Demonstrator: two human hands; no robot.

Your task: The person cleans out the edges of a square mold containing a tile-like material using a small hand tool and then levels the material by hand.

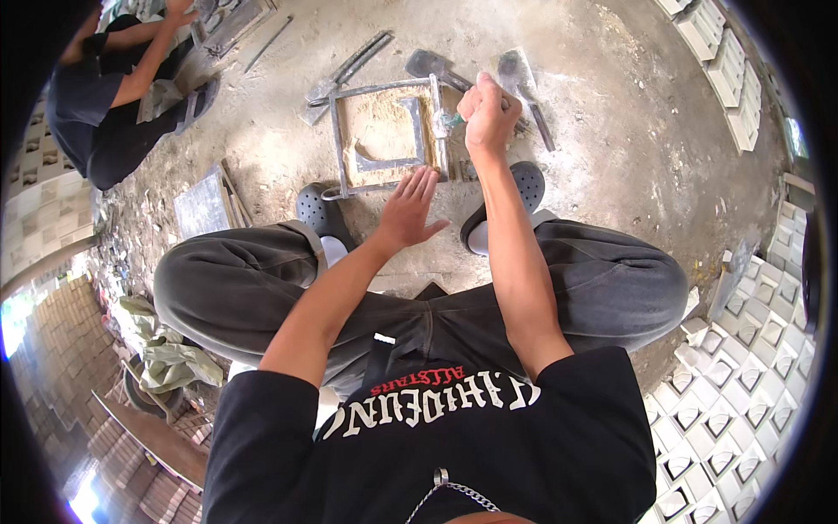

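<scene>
A square grey frame (337,144) lies on the floor between my feet, with pale, sandy material (371,118) inside it. A dark L-shaped piece (417,131) sits within that material. My left hand (408,212) lies with fingers stretched out at the frame's near edge, thumb apart. Above the frame's right side, my right hand (491,115) is closed in a fist. Just left of the fist shows a small pale-green thing (451,120); whether the fist grips it is hidden by the fingers.
Beyond the frame lie a dark trowel (425,64), a second trowel (513,68) and a long bar (360,59). A flat grey board (208,201) rests at the left. A co-worker (122,96) sits at the upper left. Stacked pale blocks (742,375) stand at the right.
</scene>
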